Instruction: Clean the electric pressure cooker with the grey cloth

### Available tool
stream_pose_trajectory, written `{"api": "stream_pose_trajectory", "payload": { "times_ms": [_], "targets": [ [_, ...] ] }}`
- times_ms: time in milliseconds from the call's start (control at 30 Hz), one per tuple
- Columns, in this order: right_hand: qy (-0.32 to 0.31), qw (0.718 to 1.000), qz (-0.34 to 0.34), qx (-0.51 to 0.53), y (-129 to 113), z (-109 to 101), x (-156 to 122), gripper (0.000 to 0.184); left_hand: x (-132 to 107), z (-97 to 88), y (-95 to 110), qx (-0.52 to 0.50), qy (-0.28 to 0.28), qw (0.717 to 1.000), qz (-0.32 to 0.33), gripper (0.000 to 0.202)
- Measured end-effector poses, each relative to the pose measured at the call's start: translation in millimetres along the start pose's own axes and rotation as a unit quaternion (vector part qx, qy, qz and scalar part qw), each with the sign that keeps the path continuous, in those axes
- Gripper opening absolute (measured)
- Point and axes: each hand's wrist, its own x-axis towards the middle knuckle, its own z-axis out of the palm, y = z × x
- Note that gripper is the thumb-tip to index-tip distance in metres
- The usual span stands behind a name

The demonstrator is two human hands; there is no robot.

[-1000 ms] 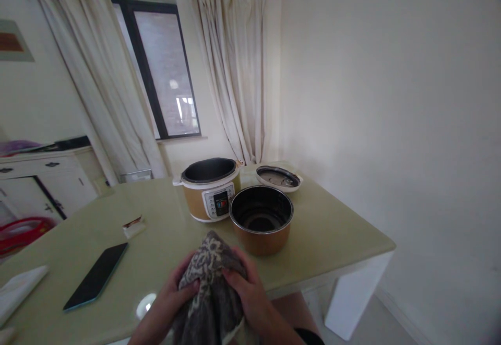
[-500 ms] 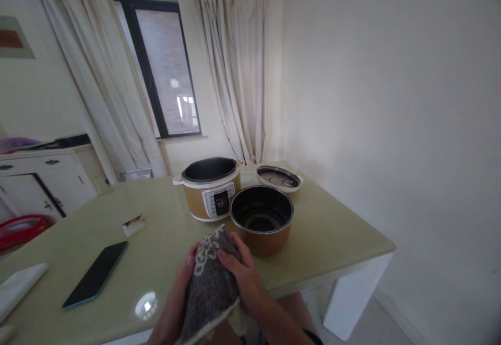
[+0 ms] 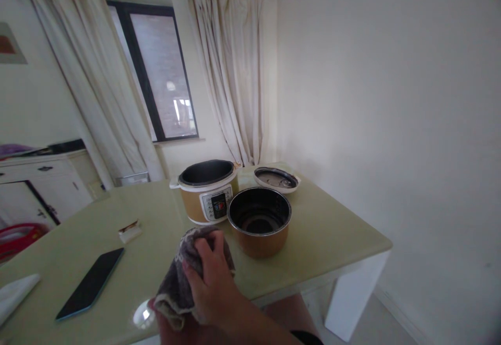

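A grey cloth [image 3: 176, 277] with a pale pattern and edging is bunched up in front of me, just above the near edge of the table. My right hand [image 3: 213, 277] is closed on its upper part, fingers curled over the top. Low at the cloth's left edge, my left hand [image 3: 172, 332] holds it from beneath; most of its fingers are hidden by the fabric. Right of the cloth, and apart from it, stands an inner pot [image 3: 260, 240], dark inside and copper-coloured outside. Behind that is the cooker body [image 3: 191, 204] with its control panel, lid off.
The cooker lid [image 3: 276, 179] lies upside down behind the pot. On the left of the green table [image 3: 324, 230] are a phone or tablet [image 3: 92, 282], a small white packet [image 3: 130, 231] and a white object [image 3: 15, 293]. A wall [image 3: 371, 126] rises on the right.
My right hand has shifted left and over the cloth, which is now crumpled rather than stretched smooth. My left hand has dropped lower, largely behind it. The view has shifted slightly.
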Motion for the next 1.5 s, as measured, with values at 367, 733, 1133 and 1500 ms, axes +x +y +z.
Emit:
{"api": "stream_pose_trajectory", "payload": {
  "times_ms": [367, 733, 1133, 1500],
  "targets": [
    [0.031, 0.962, -0.088, -0.257, 3, -63, 16, 0.050, 26, 19.5, 23, 0.101, 0.187, 0.977, -0.023, 0.073],
    [-0.090, 0.879, -0.016, -0.468, 54, -103, 33, 0.036, 89, 51.7, 29, 0.379, 0.100, 0.909, 0.142, 0.075],
    [-0.106, 0.886, -0.122, -0.434, 55, -135, -6, 0.041, 126, 64.1, 45, 0.286, 0.197, 0.929, 0.125, 0.081],
    [-0.057, 0.905, -0.257, -0.334, 70, -162, -14, 0.051, 85, 43.0, 36, 0.312, 0.139, 0.920, 0.190, 0.048]
  ]
}}
